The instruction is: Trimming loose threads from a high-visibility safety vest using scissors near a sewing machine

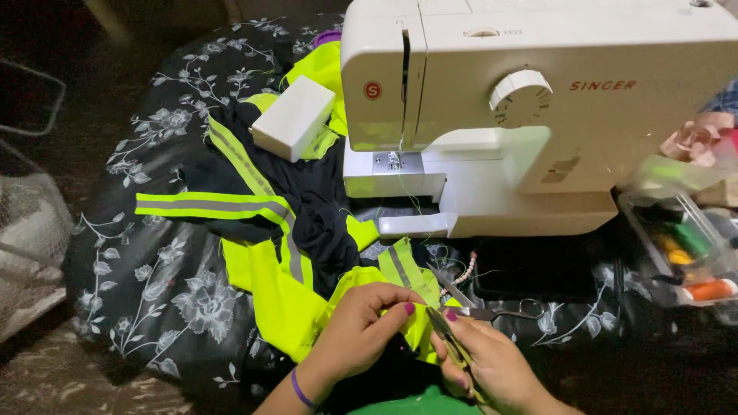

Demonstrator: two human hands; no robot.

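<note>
My left hand (361,330) pinches a fold of neon yellow fabric (280,296) with grey reflective stripes, low in the middle of the view. My right hand (492,361) holds a small pair of snips (444,327) with its blades against the same fold, right beside my left fingers. The garment, yellow and black, spreads up and to the left over a dark floral cloth. A white sewing machine (538,100) stands behind it, its needle area (396,157) above the fabric.
A white box (294,117) lies on the garment left of the machine. A second pair of scissors (492,311) rests on the floral cloth (154,284) by my right hand. A clear box with thread spools (688,246) stands at the right. A mesh basket (27,223) is at far left.
</note>
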